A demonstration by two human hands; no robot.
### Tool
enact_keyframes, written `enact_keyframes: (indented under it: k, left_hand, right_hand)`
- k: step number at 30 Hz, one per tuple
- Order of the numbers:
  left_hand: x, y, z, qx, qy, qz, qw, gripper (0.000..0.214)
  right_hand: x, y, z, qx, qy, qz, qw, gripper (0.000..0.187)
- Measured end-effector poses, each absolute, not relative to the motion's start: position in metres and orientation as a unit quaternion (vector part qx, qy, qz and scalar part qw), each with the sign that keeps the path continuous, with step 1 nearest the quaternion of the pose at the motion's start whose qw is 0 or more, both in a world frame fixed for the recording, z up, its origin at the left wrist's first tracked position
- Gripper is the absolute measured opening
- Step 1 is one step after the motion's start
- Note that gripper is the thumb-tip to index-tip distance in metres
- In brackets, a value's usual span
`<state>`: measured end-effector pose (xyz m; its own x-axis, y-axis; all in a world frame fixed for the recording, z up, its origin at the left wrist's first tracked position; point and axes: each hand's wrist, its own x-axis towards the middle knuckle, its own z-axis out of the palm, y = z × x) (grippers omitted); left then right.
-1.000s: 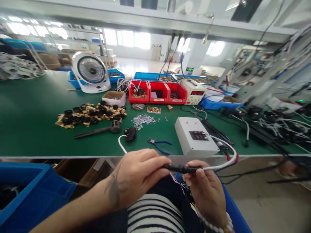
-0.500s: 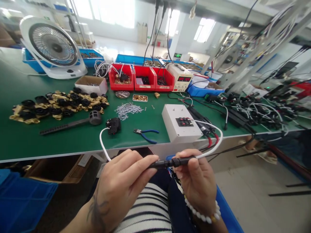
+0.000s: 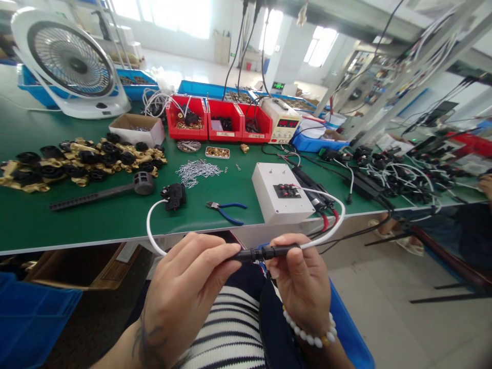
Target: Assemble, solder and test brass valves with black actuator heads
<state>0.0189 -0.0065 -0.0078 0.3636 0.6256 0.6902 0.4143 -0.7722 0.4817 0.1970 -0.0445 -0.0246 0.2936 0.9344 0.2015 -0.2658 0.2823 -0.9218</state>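
Note:
In front of my body, my left hand (image 3: 196,277) pinches a black cable connector (image 3: 246,254). From it a white cable loops up to a black moulded part (image 3: 173,197) on the bench. Fingers and thumb of my right hand (image 3: 302,282) close round a second black connector (image 3: 280,250). Its white cable (image 3: 334,225) runs to the terminals of a white test box (image 3: 277,205). The two connectors meet end to end in line; I cannot tell how deeply they are joined.
Blue-handled cutters (image 3: 228,211), a black mallet-like tool (image 3: 103,197) and small metal clips (image 3: 198,171) lie on the green bench (image 3: 115,228). Brass-and-black parts (image 3: 80,161) are heaped left. Behind stand red bins (image 3: 225,120), a power supply (image 3: 282,123) and a fan (image 3: 75,64). Tangled cables lie right.
The view has shifted slightly, so bench items and both hands appear a little further left. Both hands keep the same grip on the connectors. Part of another person shows at the right edge.

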Motion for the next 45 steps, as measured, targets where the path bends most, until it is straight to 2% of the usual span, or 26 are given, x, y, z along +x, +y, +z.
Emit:
enact_keyframes:
  k: [8, 16, 21, 24, 28, 30, 32, 34, 36, 40, 42, 45]
  left_hand:
    - [0.017, -0.008, -0.009, 0.815, 0.310, 0.473, 0.124, 0.012]
    - [0.015, -0.005, -0.003, 0.820, 0.317, 0.445, 0.172, 0.007]
    - [0.017, -0.002, -0.011, 0.829, 0.306, 0.426, 0.195, 0.006]
    - [0.009, 0.013, -0.020, 0.835, 0.321, 0.389, 0.220, 0.015]
    - [-0.019, 0.060, -0.041, 0.713, 0.549, 0.418, 0.127, 0.038]
    - [-0.035, 0.088, -0.056, 0.646, 0.669, 0.347, 0.124, 0.051]
    - [-0.046, 0.114, -0.072, 0.622, 0.703, 0.309, 0.151, 0.057]
    - [-0.051, 0.132, -0.086, 0.618, 0.709, 0.282, 0.187, 0.059]
    - [-0.049, 0.141, -0.096, 0.621, 0.705, 0.269, 0.211, 0.057]
    - [-0.034, 0.135, -0.103, 0.647, 0.662, 0.300, 0.230, 0.050]
    - [-0.024, 0.125, -0.104, 0.658, 0.634, 0.334, 0.231, 0.049]
    - [-0.012, 0.105, -0.103, 0.668, 0.596, 0.393, 0.211, 0.043]
  right_hand:
    - [0.202, -0.044, -0.027, -0.387, -0.438, 0.445, 0.679, 0.013]
    - [0.204, -0.046, -0.035, -0.401, -0.474, 0.424, 0.660, 0.011]
    - [0.206, -0.042, -0.042, -0.397, -0.441, 0.488, 0.640, 0.016]
    - [0.215, -0.042, -0.062, -0.425, -0.416, 0.552, 0.585, 0.027]
    - [0.241, -0.048, -0.105, -0.535, -0.450, 0.572, 0.429, 0.047]
    - [0.257, -0.052, -0.119, -0.591, -0.504, 0.543, 0.319, 0.050]
    - [0.271, -0.052, -0.116, -0.597, -0.571, 0.520, 0.217, 0.045]
    - [0.281, -0.045, -0.096, -0.570, -0.625, 0.503, 0.173, 0.037]
    - [0.288, -0.028, -0.066, -0.572, -0.657, 0.438, 0.220, 0.035]
    - [0.305, 0.041, -0.021, -0.647, -0.642, 0.122, 0.393, 0.028]
    - [0.318, 0.084, -0.017, -0.655, -0.636, 0.030, 0.408, 0.032]
    - [0.337, 0.134, -0.026, -0.672, -0.658, 0.013, 0.340, 0.042]
